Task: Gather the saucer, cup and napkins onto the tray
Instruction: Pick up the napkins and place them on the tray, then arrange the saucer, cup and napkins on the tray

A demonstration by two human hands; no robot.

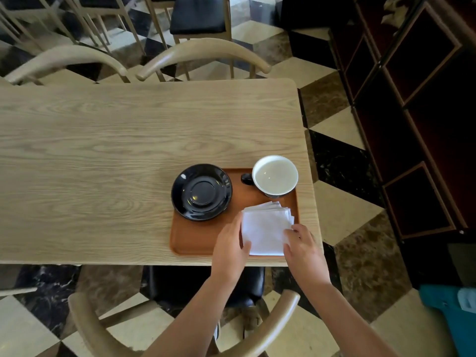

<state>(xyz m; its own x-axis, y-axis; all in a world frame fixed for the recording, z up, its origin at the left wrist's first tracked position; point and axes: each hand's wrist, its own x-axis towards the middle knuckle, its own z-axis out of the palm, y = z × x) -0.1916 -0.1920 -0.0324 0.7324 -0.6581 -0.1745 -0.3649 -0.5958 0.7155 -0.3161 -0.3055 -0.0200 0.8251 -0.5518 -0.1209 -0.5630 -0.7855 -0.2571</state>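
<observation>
A brown wooden tray (pixel 192 240) lies at the near right corner of the table. A black saucer (pixel 201 192) rests on the tray's far left part, overhanging its left rim. A cup (pixel 274 176), white inside and dark outside with a black handle, stands at the tray's far right. A stack of white napkins (pixel 265 229) lies on the tray's near right part. My left hand (pixel 230 247) touches the stack's left edge, thumb on top. My right hand (pixel 302 249) holds the stack's right edge.
The light wooden table (pixel 116 150) stretches away to the left. Curved-back wooden chairs stand at the far side (pixel 203 51) and right below me (pixel 159 328). A dark cabinet (pixel 417 112) lines the right, over a checkered marble floor.
</observation>
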